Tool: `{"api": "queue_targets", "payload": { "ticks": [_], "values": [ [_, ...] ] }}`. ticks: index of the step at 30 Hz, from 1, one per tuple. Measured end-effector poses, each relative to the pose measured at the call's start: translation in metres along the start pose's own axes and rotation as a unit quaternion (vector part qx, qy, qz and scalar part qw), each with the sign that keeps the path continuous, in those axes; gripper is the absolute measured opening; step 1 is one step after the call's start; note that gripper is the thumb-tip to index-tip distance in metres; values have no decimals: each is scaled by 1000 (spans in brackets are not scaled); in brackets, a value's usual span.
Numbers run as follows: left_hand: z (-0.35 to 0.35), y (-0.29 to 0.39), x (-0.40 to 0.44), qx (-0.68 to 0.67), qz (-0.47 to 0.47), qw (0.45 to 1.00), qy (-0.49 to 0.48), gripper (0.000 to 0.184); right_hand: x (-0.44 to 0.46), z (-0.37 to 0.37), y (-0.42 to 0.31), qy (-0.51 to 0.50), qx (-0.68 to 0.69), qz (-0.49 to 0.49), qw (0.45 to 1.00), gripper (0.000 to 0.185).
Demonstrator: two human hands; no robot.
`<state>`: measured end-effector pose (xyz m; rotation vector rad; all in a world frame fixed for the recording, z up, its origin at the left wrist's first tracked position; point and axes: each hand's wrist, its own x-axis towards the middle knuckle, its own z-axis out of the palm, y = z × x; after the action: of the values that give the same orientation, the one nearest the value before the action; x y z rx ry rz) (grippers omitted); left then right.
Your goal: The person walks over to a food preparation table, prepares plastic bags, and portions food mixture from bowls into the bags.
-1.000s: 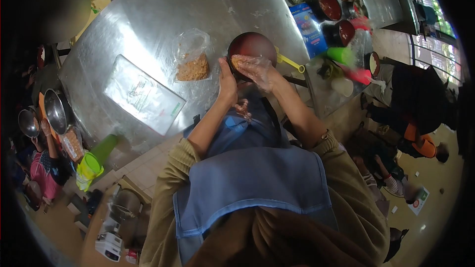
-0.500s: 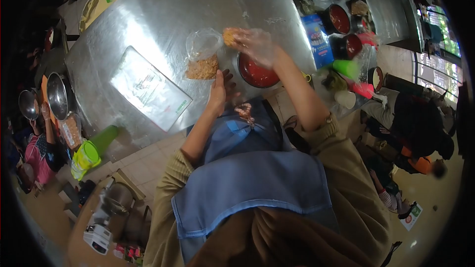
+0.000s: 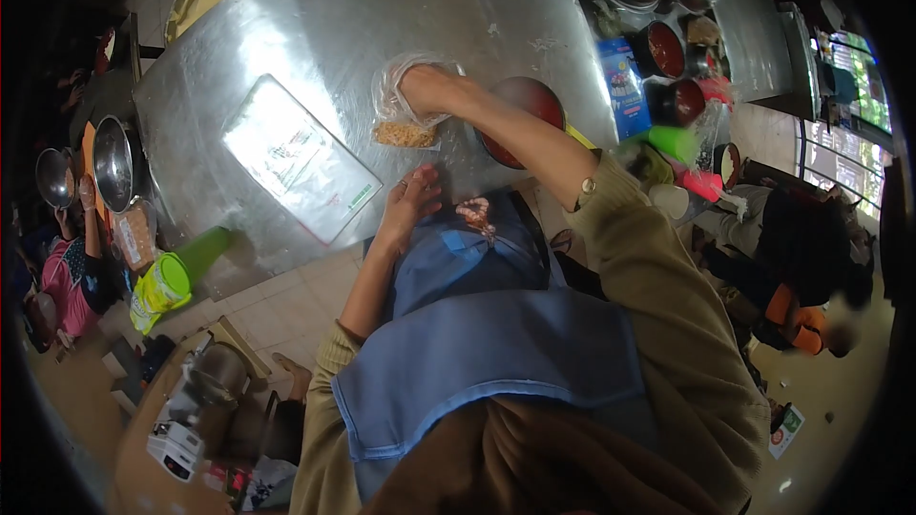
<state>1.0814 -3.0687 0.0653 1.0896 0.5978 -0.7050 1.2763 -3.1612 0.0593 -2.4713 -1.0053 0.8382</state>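
Right hand inside a bag of crumbs

On a steel worktop (image 3: 458, 0), the right hand (image 3: 426, 93) reaches into a clear plastic bag (image 3: 385, 100) with golden crumbs (image 3: 405, 135) at its lower end. Its fingers are hidden, so their spread and any grip cannot be told. The left hand (image 3: 410, 198) is near the worktop's edge at 6 o'clock from the bag, fingers loosely curled and apart, holding nothing visible. Also from the bag: a red-lined bowl (image 3: 534, 100), partly behind the right forearm, at 3 o'clock; a flat plastic packet (image 3: 301, 162) at 8 o'clock.
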Motion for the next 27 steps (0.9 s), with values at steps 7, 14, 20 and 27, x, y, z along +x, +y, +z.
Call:
{"api": "queue_targets", "payload": {
  "ticks": [7, 14, 20, 27],
  "values": [
    [7, 2, 10, 28, -6, 999, -31, 43, -21, -25, 7, 163, 144, -66, 974, 29],
    [12, -2, 24, 51, -19, 996, -71, 39, -126, -71, 13, 144, 600, 102, 781, 24],
    [44, 20, 38, 35, -32, 995, -84, 47, -179, -14, 69, 92, 394, 170, 899, 30],
    [76, 20, 79, 25, 46, 995, -80, 53, -166, 54, 63, 120, 6, 92, 989, 30]
  ]
}}
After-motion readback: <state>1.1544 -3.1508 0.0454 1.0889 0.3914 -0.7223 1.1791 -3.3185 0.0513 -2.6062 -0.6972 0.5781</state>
